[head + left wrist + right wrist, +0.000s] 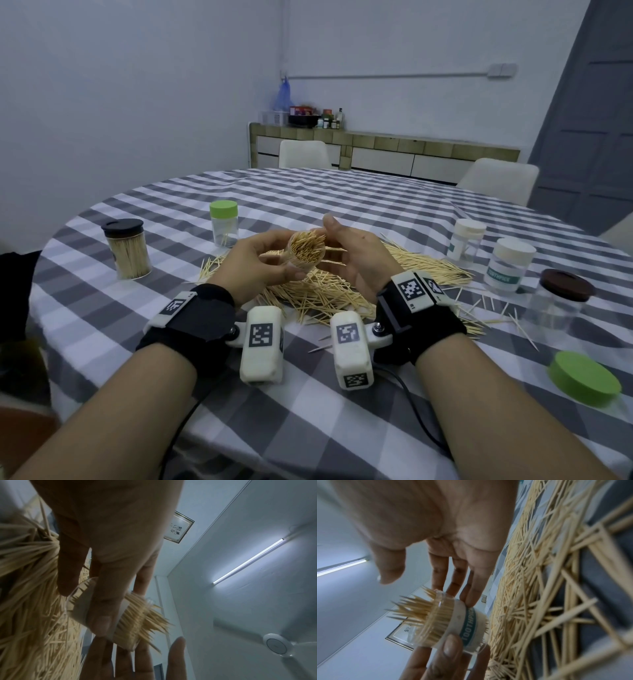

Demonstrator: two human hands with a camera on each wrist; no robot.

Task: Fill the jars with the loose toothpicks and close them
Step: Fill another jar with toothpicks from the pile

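Wooden toothpicks (306, 247) overfill jar (303, 262), gripped by left hand (260, 263) above loose pile (329, 294); right hand (356, 257) fingers open beside it. Tap tips flush before capping.

Checked tablecloth (342, 192) covered the table; two white chairs (303, 154) stood behind, before a tiled sideboard (428, 147); ceiling fan (276, 645) overhead.

An open clear jar (306, 253), banded with a "TOOTHPICK" label, is held tilted in the left grip (255, 265), packed with toothpicks bristling past its rim. Just below the grip, loose toothpicks (329, 291) are heaped. A green lid (585, 378) lies well right of it.
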